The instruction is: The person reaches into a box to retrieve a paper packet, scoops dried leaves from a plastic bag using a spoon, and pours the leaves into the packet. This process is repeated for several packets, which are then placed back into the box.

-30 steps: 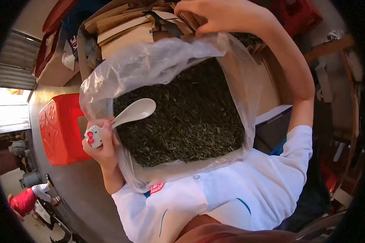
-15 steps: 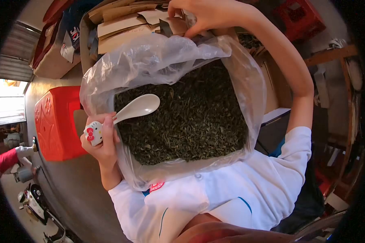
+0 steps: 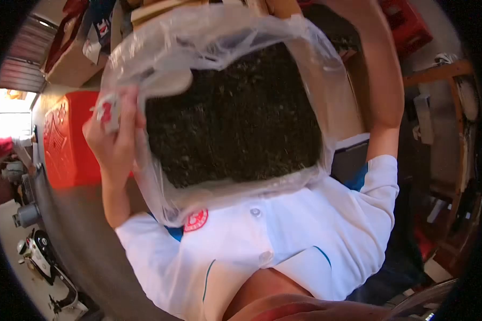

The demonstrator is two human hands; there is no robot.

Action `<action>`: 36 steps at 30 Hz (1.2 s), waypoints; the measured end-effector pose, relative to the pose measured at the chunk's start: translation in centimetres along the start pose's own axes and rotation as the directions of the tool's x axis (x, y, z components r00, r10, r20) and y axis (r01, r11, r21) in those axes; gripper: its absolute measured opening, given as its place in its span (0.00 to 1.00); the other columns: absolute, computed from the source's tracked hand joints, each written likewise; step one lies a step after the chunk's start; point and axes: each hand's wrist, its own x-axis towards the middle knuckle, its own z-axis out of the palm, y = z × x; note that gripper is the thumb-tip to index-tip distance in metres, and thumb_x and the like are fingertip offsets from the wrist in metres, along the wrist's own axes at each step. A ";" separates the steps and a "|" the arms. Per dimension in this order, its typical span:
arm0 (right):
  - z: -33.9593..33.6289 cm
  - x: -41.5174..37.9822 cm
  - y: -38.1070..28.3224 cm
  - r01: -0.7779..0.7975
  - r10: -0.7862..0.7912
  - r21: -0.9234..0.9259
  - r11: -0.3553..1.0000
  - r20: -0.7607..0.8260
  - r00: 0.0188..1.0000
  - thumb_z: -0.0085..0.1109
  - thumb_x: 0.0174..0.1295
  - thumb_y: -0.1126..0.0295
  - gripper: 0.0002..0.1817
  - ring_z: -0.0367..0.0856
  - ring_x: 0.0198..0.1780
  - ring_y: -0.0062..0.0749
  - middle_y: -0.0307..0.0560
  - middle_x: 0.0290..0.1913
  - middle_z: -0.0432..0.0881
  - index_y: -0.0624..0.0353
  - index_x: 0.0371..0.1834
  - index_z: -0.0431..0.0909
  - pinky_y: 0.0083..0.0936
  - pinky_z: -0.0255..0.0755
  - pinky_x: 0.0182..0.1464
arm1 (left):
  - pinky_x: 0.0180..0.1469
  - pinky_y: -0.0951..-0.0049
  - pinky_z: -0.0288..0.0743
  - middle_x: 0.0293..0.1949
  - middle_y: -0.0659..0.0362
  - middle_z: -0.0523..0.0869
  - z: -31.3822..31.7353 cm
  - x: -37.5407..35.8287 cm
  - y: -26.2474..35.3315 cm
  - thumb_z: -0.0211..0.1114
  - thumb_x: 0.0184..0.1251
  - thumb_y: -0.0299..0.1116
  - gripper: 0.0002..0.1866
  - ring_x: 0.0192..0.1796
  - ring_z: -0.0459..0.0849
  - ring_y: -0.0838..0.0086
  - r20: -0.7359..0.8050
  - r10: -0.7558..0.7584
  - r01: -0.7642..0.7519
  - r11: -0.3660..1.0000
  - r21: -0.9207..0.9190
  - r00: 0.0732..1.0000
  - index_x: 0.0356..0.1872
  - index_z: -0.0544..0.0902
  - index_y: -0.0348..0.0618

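Note:
My left hand (image 3: 115, 125) is closed round the handle of a white soup spoon (image 3: 171, 81), which ends in a white cat face with a pink bow. The spoon's bowl points right, over the left inner edge of a clear plastic bag (image 3: 139, 56). Dark green dried leaves (image 3: 235, 117), like loose tea, fill the bag, which lies open against my white shirt. My right arm reaches up past the bag's right side. Only a blurred part of my right hand (image 3: 353, 6) shows at the top edge, its fingers out of sight.
Left of the bag stands a red plastic stool (image 3: 72, 142). Cardboard pieces (image 3: 168, 12) lie beyond the bag, and a red crate (image 3: 407, 27) sits at the upper right. A wooden frame (image 3: 439, 72) is on the right. A motorbike (image 3: 48, 262) stands at the lower left.
My left hand has moved up and left with the spoon. My right hand has left the cardboard pieces and moved right, to the top edge. The bag appears higher in view.

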 end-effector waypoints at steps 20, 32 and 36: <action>-1.0 -7.3 -5.5 0.030 -0.009 0.094 0.995 -0.219 0.976 0.83 0.39 0.61 0.39 0.78 0.50 0.33 0.49 0.48 0.76 0.63 0.51 0.68 0.30 0.74 0.54 | 0.23 0.80 0.72 0.22 0.61 0.82 4.8 5.6 -2.6 0.60 0.72 0.40 0.12 0.21 0.79 0.80 0.628 -0.080 0.194 0.974 -0.114 0.774 0.43 0.79 0.41; 2.3 -7.8 -7.6 -0.063 0.105 0.317 0.946 -0.116 0.988 0.86 0.34 0.63 0.43 0.78 0.51 0.36 0.52 0.48 0.76 0.63 0.52 0.66 0.32 0.74 0.55 | 0.20 0.85 0.71 0.21 0.63 0.81 4.3 3.6 -0.4 0.59 0.71 0.44 0.17 0.19 0.79 0.82 0.657 -0.385 0.630 0.755 -0.180 0.648 0.40 0.81 0.37; 3.3 -8.1 -7.4 -0.195 0.198 0.417 0.888 0.036 0.979 0.84 0.37 0.67 0.41 0.77 0.52 0.34 0.51 0.50 0.74 0.63 0.54 0.66 0.30 0.73 0.56 | 0.18 0.87 0.68 0.20 0.66 0.78 2.1 3.2 -0.6 0.59 0.71 0.43 0.18 0.17 0.76 0.85 0.538 -0.437 0.629 0.738 -0.244 0.721 0.44 0.81 0.35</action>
